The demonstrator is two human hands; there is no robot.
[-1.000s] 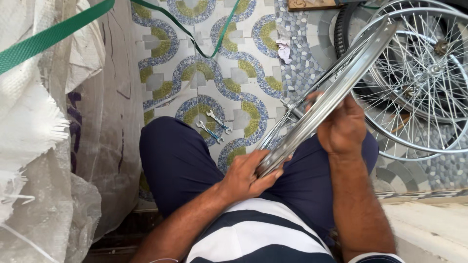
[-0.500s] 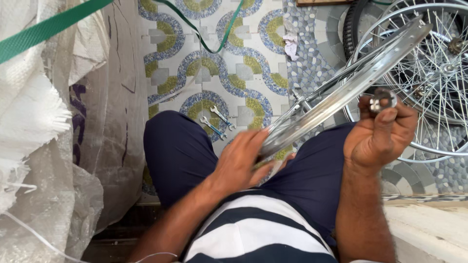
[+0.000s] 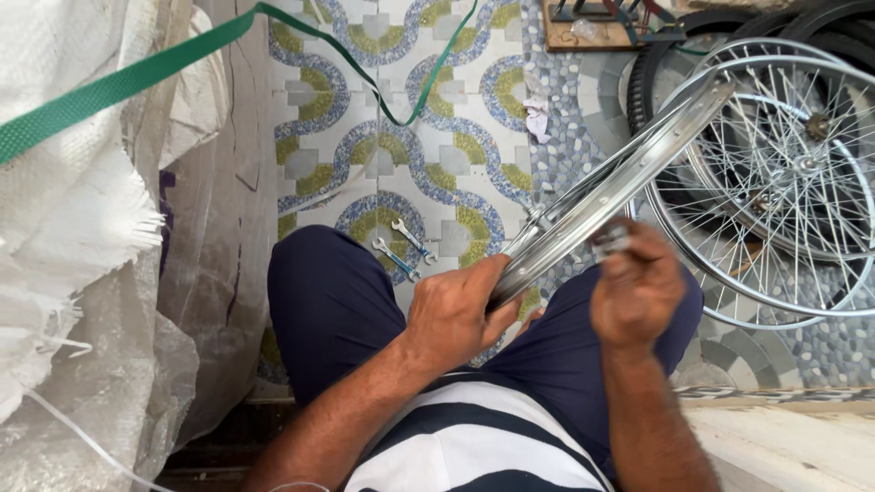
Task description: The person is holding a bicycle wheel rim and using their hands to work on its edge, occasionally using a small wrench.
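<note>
A shiny metal bicycle wheel rim (image 3: 612,187) lies slanted across my lap, its lower end by my knees and its upper end toward the top right. My left hand (image 3: 453,312) grips the lower end of the rim. To the right, just under the rim's middle, my right hand (image 3: 638,290) is closed around a small bunch of silver metal pieces (image 3: 610,241). I sit in dark blue trousers and a striped shirt.
Two small spanners (image 3: 401,248) lie on the patterned tile floor past my left knee. Spoked wheels (image 3: 791,182) and tyres lean at the right. White woven sacks (image 3: 82,237) with a green strap (image 3: 128,82) fill the left. A crumpled scrap (image 3: 538,118) lies on the floor.
My right hand came off the rim a second ago, lifted up holding small metal pieces, and now sits lower and nearer the rim. My left hand kept its grip.
</note>
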